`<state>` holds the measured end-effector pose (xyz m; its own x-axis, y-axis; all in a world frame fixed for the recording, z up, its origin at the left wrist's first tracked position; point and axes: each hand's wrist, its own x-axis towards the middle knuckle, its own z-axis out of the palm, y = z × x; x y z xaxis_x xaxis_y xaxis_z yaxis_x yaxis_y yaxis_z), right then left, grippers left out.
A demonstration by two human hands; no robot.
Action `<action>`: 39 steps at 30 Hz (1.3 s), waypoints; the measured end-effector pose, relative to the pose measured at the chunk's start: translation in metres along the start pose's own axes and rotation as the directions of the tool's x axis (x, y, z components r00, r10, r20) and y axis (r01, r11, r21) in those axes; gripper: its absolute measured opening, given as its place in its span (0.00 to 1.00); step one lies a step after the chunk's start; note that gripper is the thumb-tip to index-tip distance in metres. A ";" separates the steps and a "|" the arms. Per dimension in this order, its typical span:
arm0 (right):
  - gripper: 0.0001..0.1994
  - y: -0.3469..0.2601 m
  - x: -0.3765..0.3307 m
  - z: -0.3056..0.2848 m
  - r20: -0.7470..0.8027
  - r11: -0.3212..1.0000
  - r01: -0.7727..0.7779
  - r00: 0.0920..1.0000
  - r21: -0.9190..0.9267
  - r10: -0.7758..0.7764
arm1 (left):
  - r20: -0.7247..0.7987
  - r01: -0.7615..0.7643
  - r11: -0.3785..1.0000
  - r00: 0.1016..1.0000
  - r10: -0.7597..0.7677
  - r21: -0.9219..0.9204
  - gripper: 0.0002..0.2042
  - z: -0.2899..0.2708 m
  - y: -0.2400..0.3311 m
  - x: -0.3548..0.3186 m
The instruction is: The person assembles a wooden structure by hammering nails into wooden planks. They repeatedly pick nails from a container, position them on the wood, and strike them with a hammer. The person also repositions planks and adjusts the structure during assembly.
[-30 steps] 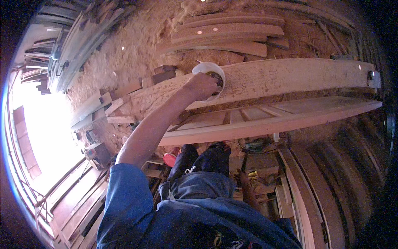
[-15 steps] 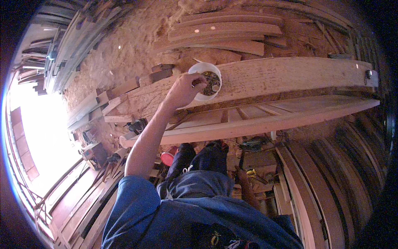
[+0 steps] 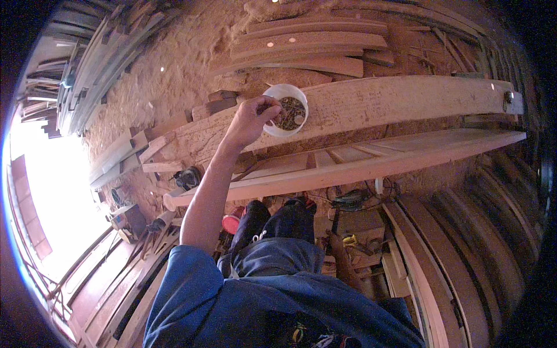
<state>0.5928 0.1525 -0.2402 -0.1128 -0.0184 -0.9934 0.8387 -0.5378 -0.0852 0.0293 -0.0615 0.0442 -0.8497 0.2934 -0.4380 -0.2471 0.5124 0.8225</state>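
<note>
My left hand (image 3: 253,122) is at the left rim of a white plastic bucket (image 3: 285,90), its thumb and fingertips pinched together. Whatever is between those fingertips is too small to make out. Inside the bucket lies a tangle of thin, dark pieces that look like nails (image 3: 288,108), with a pale round disc (image 3: 299,120) among them. A long, thick wooden plank (image 3: 394,104) carries the bucket. What looks like my right arm (image 3: 343,264) hangs low in shade beside my body, and its fingers cannot be made out.
A panelled wooden door (image 3: 360,165) stands on edge on the near side of the plank. Boards (image 3: 313,43) are stacked beyond it on sawdust-covered ground. More timber (image 3: 447,261) lies at right. A yellow-and-black tool (image 3: 351,240) and a red round container (image 3: 231,224) are near my legs.
My left hand has drawn back from over the bucket's contents to its left rim, fingers still pinched. The whole view has shifted slightly. The bucket stays on the plank.
</note>
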 end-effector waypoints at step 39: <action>0.20 0.122 0.047 0.026 -0.077 0.994 0.054 0.995 -0.093 -0.062 | 0.026 0.000 0.987 1.000 0.004 -0.163 0.07 -0.050 -0.171 -0.166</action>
<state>0.6760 0.0641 -0.2951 -0.1229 0.0800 -0.9892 0.8774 -0.4571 -0.1460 0.1894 -0.2378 -0.0058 -0.8380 0.3167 -0.4443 -0.3200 0.3743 0.8703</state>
